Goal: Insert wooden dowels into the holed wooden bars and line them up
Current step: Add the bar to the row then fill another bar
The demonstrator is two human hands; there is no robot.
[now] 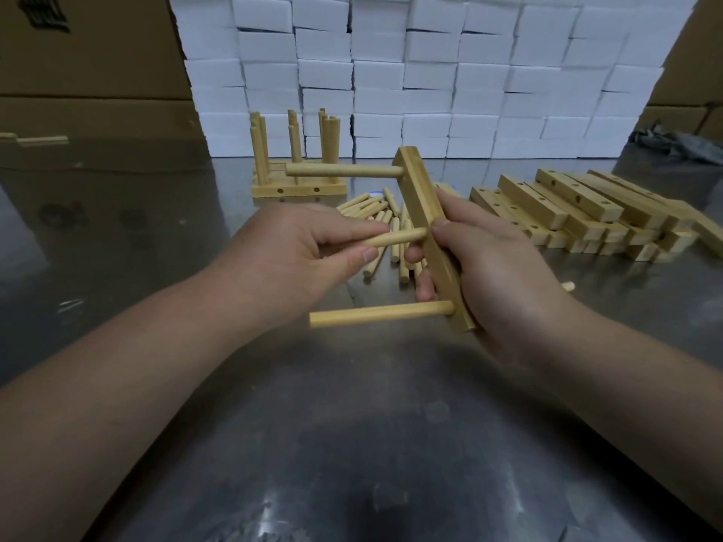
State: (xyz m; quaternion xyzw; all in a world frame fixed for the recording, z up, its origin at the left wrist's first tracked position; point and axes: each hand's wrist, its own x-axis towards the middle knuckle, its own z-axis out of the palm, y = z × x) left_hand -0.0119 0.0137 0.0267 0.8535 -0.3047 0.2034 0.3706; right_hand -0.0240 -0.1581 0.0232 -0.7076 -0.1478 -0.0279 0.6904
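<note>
My right hand (497, 275) grips a holed wooden bar (420, 189), held on edge above the metal table. Two dowels stick out of the bar to the left: a top dowel (344, 170) and a bottom dowel (379, 314). My left hand (301, 256) pinches a middle dowel (395, 239) between thumb and fingers, its tip at the bar's middle hole. Loose dowels (375, 213) lie on the table behind my hands. Finished bars with upright dowels (299, 166) stand in a row at the back.
A pile of empty holed bars (587, 213) lies at the right. One stray dowel (568, 285) pokes out by my right wrist. White boxes (430, 72) are stacked as a wall behind, with cardboard boxes (86, 52) at left and a dark cloth (677, 144) at far right.
</note>
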